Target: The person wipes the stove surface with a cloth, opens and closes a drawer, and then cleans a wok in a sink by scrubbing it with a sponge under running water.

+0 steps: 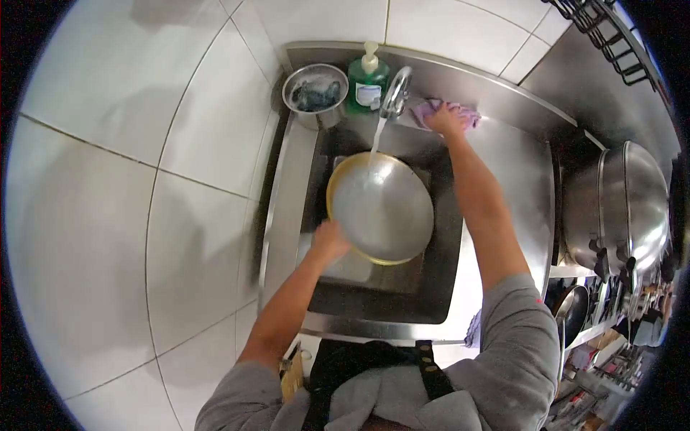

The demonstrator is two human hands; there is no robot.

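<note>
My left hand [330,241] grips the near-left rim of a round metal bowl [381,208] with a yellowish edge. The bowl is tilted over the sink [381,305], and water from the faucet [395,93] runs into it. Beyond the faucet on the right, my right hand [447,121] is closed on a pinkish-purple cloth [471,116] at the back ledge. Part of that cloth is covered by the hand, and the left fingertips are blurred.
At the back left stand a metal pot [316,118] holding a dark scrubber and a green soap pump bottle [368,86]. Large metal pans [625,208] sit on the right-hand rack. A black wire rack [611,39] hangs at upper right. Tiled wall [201,237] borders the left.
</note>
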